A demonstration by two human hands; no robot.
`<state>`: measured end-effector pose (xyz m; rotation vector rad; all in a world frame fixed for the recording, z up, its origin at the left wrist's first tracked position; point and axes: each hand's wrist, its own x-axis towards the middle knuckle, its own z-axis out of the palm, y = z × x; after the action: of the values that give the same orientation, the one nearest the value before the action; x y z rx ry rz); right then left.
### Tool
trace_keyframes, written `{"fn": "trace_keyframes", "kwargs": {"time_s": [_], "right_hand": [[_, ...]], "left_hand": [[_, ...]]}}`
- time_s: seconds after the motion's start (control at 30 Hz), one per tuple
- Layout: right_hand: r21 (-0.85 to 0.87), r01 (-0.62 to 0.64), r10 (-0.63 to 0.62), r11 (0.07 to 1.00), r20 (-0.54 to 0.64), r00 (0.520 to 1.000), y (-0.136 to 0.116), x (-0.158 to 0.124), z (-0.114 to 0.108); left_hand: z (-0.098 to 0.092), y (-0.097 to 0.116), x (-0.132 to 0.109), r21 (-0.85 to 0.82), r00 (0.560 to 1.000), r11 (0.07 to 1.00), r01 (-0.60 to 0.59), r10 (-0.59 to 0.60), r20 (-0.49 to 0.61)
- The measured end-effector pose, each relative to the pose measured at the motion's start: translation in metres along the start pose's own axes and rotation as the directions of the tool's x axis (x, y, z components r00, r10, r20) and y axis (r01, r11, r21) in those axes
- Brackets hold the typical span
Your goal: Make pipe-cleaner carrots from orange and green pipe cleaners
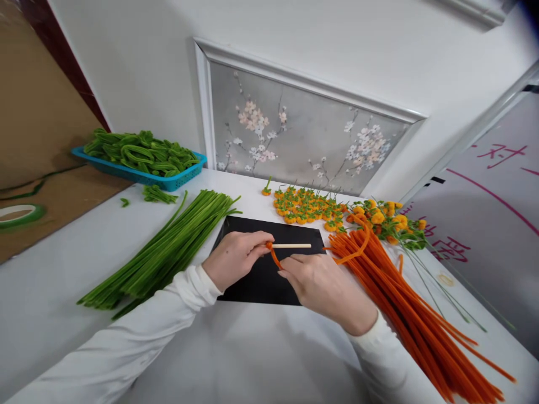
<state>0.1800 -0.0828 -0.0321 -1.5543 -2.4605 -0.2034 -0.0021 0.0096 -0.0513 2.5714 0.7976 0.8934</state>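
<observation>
My left hand (236, 255) pinches one end of a thin wooden stick (292, 246), which points to the right. Around that end goes an orange pipe cleaner (275, 260), and a short stretch of it runs down to my right hand (326, 286). The right fingers are closed on this pipe cleaner; its tail seems to come out past the hand toward the right. Both hands are over a black mat (265, 286) on the white table. Close by my right hand lies a bundle of orange pipe cleaners (404, 314), and left of the mat a bundle of green pipe cleaners (168, 258).
A blue basket (177, 180) of folded green pipe cleaners stands at the back left, with short green pieces (159, 194) before it. Several small orange-and-green pieces (303, 205) and finished-looking flowers (379, 216) lie at the back right. Green tape (21, 216) rests on cardboard.
</observation>
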Motion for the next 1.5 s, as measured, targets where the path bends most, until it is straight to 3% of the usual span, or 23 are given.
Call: {"fn": "trace_keyframes", "kwargs": {"time_s": [0.17,0.27,0.47,0.6,0.77,0.83,0.93,1.1,1.3,1.5], "right_hand": [[-0.039,0.033,-0.037,0.999,-0.124,0.992,0.002,0.001,-0.002],[0.005,0.009,-0.008,1.0,-0.204,0.979,0.01,0.003,0.004],[0.393,0.011,0.121,0.92,-0.31,0.943,0.028,0.008,0.007],[0.579,0.037,0.132,0.815,-0.247,0.96,0.039,0.011,0.008],[0.704,-0.09,0.15,0.705,-0.024,0.988,0.052,0.012,0.02],[0.751,-0.107,0.104,0.652,0.051,0.993,0.053,0.012,0.026],[0.797,-0.039,0.001,0.603,0.048,0.999,0.05,0.012,0.032],[0.695,-0.019,0.027,0.719,0.0,1.0,0.038,0.011,0.03],[0.318,-0.01,0.007,0.948,0.012,1.0,0.017,0.008,0.023],[0.028,0.033,-0.032,0.999,-0.027,0.999,-0.001,0.003,0.011]], "left_hand": [[0.002,0.0,-0.002,0.198,0.999,0.979,-0.042,0.038,0.024],[0.003,0.003,-0.001,0.22,0.994,0.97,-0.101,0.088,0.07],[0.001,0.01,-0.001,0.141,0.977,0.971,-0.192,0.175,0.123],[0.002,0.012,-0.003,0.073,0.968,0.972,-0.222,0.211,0.138],[0.003,0.015,-0.003,-0.144,0.975,0.977,-0.158,0.177,0.131],[0.002,0.018,-0.002,-0.218,0.981,0.969,-0.119,0.149,0.126],[0.0,0.02,-0.001,-0.286,0.99,0.956,-0.064,0.096,0.101],[-0.003,0.017,0.0,-0.288,0.999,0.957,0.009,0.005,0.046],[-0.002,0.008,0.003,-0.235,0.986,0.963,0.13,-0.151,-0.075],[-0.003,0.001,0.002,-0.069,0.984,0.989,0.135,-0.141,-0.108]]}}
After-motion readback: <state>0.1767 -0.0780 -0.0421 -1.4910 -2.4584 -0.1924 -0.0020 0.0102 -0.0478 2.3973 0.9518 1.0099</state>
